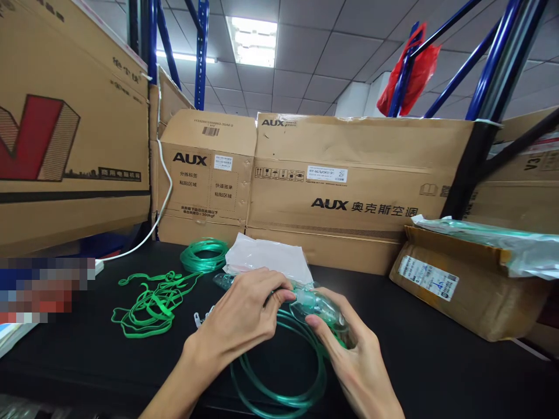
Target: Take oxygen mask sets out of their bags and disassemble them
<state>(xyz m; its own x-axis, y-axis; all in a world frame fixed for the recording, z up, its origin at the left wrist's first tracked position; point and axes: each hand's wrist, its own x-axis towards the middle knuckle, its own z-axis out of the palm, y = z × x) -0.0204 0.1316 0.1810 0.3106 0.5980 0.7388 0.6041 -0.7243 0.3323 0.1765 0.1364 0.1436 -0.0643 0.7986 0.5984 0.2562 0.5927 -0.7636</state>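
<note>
My left hand [244, 317] and my right hand [356, 355] meet over a black table [437, 361]. Between them is a clear plastic mask [317, 304] with green tubing [279, 372] looping down towards me. My left fingers are curled and pinch the mask's narrow end. My right fingers wrap round its wider end from below. A second coil of green tubing [204, 255] lies farther back, and a tangle of green elastic straps [151, 305] lies to the left. A clear plastic bag [268, 256] rests just behind my hands.
Large AUX cardboard boxes [349, 192] wall off the back of the table. An open carton [467, 285] with bagged goods stands at the right. A white cable [152, 227] runs down at the left. Blue rack posts [498, 58] rise behind.
</note>
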